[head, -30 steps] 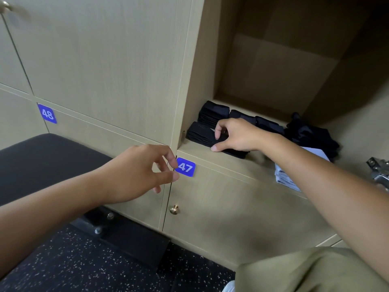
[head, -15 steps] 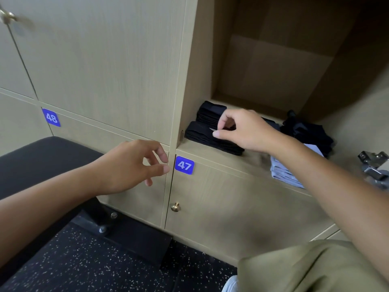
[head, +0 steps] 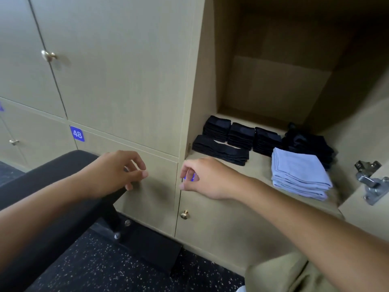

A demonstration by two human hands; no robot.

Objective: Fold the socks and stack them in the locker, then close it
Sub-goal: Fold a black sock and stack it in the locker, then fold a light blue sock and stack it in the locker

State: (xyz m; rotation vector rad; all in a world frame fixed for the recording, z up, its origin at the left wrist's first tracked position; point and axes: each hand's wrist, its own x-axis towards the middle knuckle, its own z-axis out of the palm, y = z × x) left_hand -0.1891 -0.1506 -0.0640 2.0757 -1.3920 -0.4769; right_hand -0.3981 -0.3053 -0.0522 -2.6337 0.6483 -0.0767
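Note:
The open locker holds three stacks of folded black socks in a back row. One long folded black sock lies in front of them near the left wall. A loose heap of black socks sits at the back right. My right hand hovers just outside the locker's front edge, fingers loosely curled, holding nothing. My left hand hangs in front of the lower locker door, also loosely curled and empty.
A pile of folded light blue cloths lies at the locker's front right. The open door's metal hinge shows at the right. A black padded bench stands at the left. Below are closed lockers with a brass knob and a blue 48 tag.
My right hand has let go of the long black sock and drawn back out of the locker. The view has shifted right, and my left hand stays low.

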